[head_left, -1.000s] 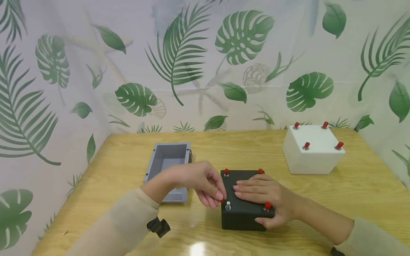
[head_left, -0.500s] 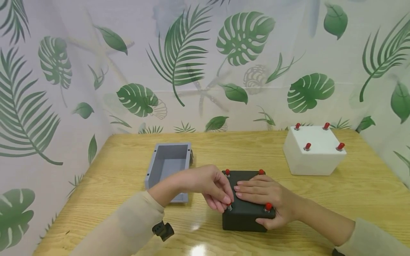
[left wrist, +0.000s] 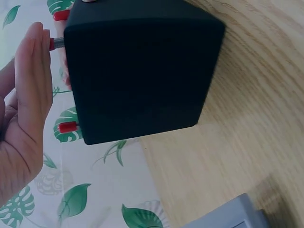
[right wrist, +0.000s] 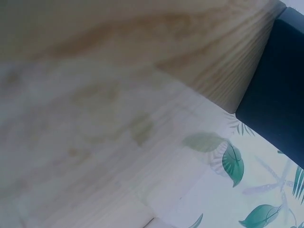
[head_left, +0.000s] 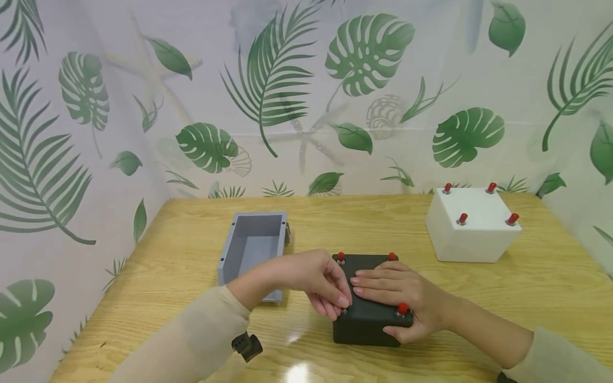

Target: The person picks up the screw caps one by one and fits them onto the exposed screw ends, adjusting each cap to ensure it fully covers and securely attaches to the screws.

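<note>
A black box [head_left: 366, 331] with posts at its top corners sits on the wooden table. My left hand [head_left: 316, 279] pinches the small red cap [left wrist: 52, 44] at its near-left post, where threaded metal [left wrist: 59, 42] shows below the cap in the left wrist view. Fingers nearly hide that cap in the head view. My right hand [head_left: 404, 290] rests on the box, fingers straight across the top and thumb against the front face. Red caps cover the other posts, such as the near-right cap [head_left: 402, 308]. Only part of the box shows in the right wrist view.
A grey bin [head_left: 258, 255] stands left of the box, partly behind my left forearm. At the back right is a white box [head_left: 471, 242] with red-capped posts. A leaf-printed cloth [head_left: 287, 80] hangs behind the wooden table [head_left: 191, 239].
My left hand has moved right and brought the red cap onto the near-left post, which was bare a second ago. The right hand has stayed on the box.
</note>
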### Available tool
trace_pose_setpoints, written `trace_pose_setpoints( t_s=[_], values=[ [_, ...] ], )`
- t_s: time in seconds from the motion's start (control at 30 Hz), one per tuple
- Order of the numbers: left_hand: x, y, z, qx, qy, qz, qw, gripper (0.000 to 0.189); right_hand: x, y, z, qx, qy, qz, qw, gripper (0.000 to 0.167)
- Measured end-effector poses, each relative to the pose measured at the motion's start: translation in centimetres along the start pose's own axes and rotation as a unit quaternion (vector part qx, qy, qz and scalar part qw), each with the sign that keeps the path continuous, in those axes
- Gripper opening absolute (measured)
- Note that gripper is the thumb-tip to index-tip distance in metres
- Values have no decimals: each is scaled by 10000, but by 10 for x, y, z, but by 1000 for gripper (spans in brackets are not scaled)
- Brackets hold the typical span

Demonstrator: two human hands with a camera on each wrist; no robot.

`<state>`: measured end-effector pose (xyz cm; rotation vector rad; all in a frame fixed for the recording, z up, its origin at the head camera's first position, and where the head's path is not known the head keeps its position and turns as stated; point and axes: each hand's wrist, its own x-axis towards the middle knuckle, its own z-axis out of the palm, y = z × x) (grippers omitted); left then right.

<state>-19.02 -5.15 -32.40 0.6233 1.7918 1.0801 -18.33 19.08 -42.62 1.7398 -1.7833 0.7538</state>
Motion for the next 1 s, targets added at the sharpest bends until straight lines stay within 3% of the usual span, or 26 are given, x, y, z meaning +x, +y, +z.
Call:
trace_pose_setpoints(
  t_s=[0.5, 0.8, 1.0],
  values=[
    [4, -23, 2, -799, -86, -1, 9968, 17, 1, 1, -6, 111, -332, 31, 9994, 59],
    [3, -31, 2, -1014, -42, 121, 9948, 19, -1, -2, -11, 228, -566, 130, 9981, 68],
    [-2, -39, 3, -940, 305, 251, 9948, 18, -4, -6, -15, 341, -669, 293, 9967, 73]
  ],
)
